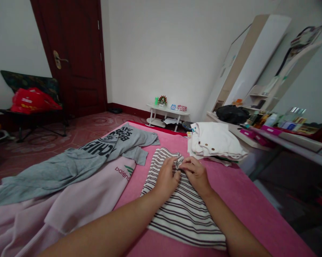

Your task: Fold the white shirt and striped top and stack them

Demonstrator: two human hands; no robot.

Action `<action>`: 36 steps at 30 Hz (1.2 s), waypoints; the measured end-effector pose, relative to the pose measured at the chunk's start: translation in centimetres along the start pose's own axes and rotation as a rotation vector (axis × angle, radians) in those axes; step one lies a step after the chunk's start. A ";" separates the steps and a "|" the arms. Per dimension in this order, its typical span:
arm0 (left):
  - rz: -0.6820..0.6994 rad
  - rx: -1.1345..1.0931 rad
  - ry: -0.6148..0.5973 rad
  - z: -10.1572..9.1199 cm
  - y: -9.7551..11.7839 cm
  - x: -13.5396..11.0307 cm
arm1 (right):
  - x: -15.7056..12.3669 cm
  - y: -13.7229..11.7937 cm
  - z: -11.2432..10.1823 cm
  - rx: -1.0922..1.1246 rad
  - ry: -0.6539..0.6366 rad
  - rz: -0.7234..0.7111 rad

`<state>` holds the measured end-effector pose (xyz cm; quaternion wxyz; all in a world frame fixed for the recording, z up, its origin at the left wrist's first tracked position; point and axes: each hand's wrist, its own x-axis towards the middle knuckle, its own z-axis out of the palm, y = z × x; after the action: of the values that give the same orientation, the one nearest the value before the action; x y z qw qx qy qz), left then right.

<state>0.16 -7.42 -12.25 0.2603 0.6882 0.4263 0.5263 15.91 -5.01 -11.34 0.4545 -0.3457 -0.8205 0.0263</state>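
Note:
A white garment with dark stripes lies folded on the pink bed cover, its far end bunched up at the collar. Both hands meet at that collar. My left hand pinches the collar edge between thumb and fingers from the left. From the right, my right hand pinches the same edge, fingertips close to the left ones. The small detail between the fingertips is partly hidden. Left of the striped garment lie a grey printed T-shirt and, under it, a pale pink garment with lettering.
A stack of folded white clothes sits at the bed's far right, beside a dressing table with bottles and a black bag. A small white shelf stands by the wall. A chair at left holds a red bag.

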 end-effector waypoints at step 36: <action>-0.213 -0.354 0.119 0.4 -1.6 0.9 | 0.2 -1.4 -0.1 -0.200 -0.133 -0.057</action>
<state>0.10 -5.84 -13.25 0.4057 0.5505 0.4119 0.6022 15.12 -6.02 -10.66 0.3630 -0.3632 -0.8569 -0.0456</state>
